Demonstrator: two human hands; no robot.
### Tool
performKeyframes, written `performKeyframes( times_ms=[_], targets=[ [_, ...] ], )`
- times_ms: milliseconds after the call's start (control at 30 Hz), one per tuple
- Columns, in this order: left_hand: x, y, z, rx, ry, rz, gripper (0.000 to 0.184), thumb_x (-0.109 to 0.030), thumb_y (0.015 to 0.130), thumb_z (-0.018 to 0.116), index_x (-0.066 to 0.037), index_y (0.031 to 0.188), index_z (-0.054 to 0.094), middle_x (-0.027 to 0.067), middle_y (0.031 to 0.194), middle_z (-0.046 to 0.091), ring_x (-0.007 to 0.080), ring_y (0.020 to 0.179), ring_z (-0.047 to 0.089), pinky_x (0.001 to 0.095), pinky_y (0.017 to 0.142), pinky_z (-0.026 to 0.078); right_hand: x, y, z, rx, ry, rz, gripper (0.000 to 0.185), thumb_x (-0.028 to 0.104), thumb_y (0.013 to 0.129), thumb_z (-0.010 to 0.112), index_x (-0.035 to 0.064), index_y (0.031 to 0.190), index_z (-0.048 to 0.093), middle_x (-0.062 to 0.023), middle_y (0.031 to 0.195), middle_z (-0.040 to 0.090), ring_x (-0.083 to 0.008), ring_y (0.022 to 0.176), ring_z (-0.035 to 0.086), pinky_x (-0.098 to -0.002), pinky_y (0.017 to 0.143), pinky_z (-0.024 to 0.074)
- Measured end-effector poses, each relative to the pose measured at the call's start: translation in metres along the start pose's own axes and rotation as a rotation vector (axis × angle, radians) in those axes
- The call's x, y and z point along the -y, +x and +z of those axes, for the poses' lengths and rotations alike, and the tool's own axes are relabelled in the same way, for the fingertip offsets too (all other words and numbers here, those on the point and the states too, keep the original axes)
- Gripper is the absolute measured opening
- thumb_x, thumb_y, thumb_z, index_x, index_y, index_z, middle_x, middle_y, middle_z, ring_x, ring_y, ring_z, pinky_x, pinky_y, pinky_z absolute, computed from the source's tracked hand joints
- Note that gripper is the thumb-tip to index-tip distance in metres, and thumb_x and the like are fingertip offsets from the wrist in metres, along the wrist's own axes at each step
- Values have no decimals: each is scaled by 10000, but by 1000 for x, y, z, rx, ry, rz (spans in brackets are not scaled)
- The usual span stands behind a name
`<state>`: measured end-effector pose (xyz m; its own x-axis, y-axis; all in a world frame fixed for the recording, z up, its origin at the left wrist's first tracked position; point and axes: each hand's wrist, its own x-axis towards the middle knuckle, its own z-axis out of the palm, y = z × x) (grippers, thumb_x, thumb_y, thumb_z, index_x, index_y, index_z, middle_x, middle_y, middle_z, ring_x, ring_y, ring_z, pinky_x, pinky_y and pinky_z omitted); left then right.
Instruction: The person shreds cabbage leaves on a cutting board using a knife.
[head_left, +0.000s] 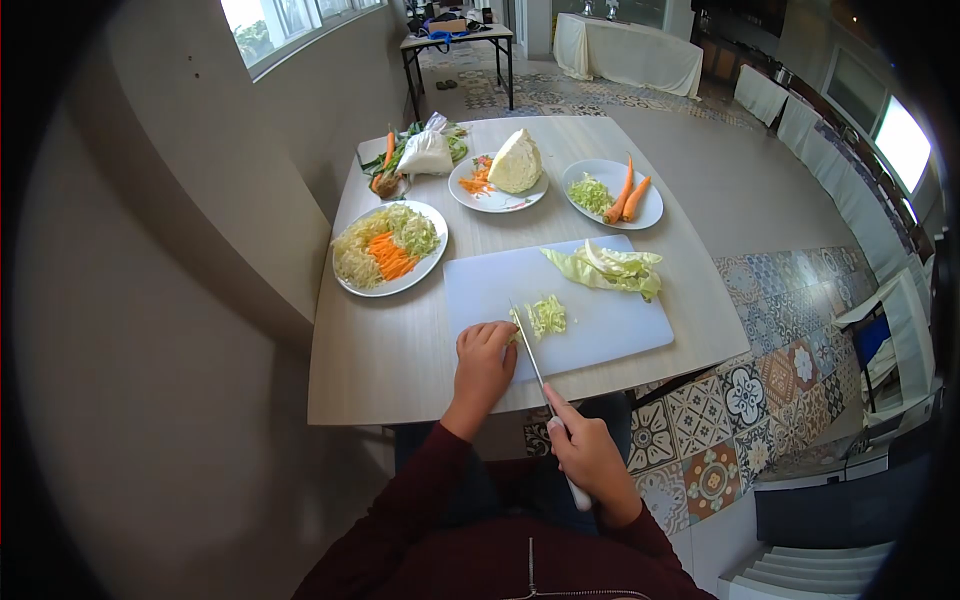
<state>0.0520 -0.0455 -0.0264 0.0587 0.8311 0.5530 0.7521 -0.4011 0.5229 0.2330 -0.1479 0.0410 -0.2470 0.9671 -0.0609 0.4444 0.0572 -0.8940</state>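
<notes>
My right hand (592, 458) is wrapped round the white handle of a kitchen knife (533, 352), its blade pointing away from me over the white cutting board (475, 280). My left hand (484, 362) is closed on the board's near left part, fingertips curled on a small bit of cabbage right beside the blade; the fingers mostly hide that piece. Just right of the blade lies a little heap of chopped cabbage (548, 315). Loose cabbage leaves (605, 268) rest at the board's far right.
A plate (434, 270) of shredded vegetables stands left. Behind are a plate (500, 204) with a cabbage wedge (517, 163), and a plate (652, 212) with two carrots (622, 195). A white plastic bag (427, 153) lies among vegetables at the far left. The wall (230, 200) runs along the left.
</notes>
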Motion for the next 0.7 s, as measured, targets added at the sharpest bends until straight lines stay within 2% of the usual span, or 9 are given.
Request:
performKeyframes(
  times_ms=[67,167,267,367,467,700],
  targets=[
    [-1,0,0,3,5,-2,236,-59,815,678,-92,1044,633,51,1080,675,273,1075,583,416,988,376,-1,0,1,0,-1,-2,484,137,941,522,25,1411,487,-267,636,564,-430,592,608,-474,579,461],
    [-2,1,-1,6,5,-7,237,-59,812,681,-93,1042,634,52,1076,675,271,1073,583,416,985,377,-8,1,1,30,-31,-13,503,118,983,486,62,1481,434,-43,597,548,-111,491,546,-294,532,501],
    [-1,1,-1,17,3,-15,236,-65,812,684,-96,1041,635,54,1067,674,272,1068,584,417,981,378,-6,0,1,36,-45,-22,498,114,987,477,57,1480,433,-40,583,536,-105,484,542,-295,528,502],
    [0,0,0,8,3,-14,233,-72,813,686,-99,1039,637,55,1055,674,272,1062,585,417,977,379,-9,1,5,34,-24,-22,505,114,991,468,50,1489,412,-43,580,539,-111,479,547,-296,521,503],
    [2,0,2,-3,2,-9,229,-77,813,688,-101,1035,639,54,1045,674,272,1057,586,418,975,379,-2,1,9,14,22,-10,506,118,952,502,-46,1425,431,-286,634,561,-437,595,614,-489,576,459],
    [1,0,1,-11,7,-15,216,-86,816,685,-102,1027,642,51,1034,676,270,1047,590,420,975,377,2,1,15,31,-57,-44,543,117,953,485,-69,1450,370,-292,669,594,-456,622,617,-525,608,472]
  ],
)
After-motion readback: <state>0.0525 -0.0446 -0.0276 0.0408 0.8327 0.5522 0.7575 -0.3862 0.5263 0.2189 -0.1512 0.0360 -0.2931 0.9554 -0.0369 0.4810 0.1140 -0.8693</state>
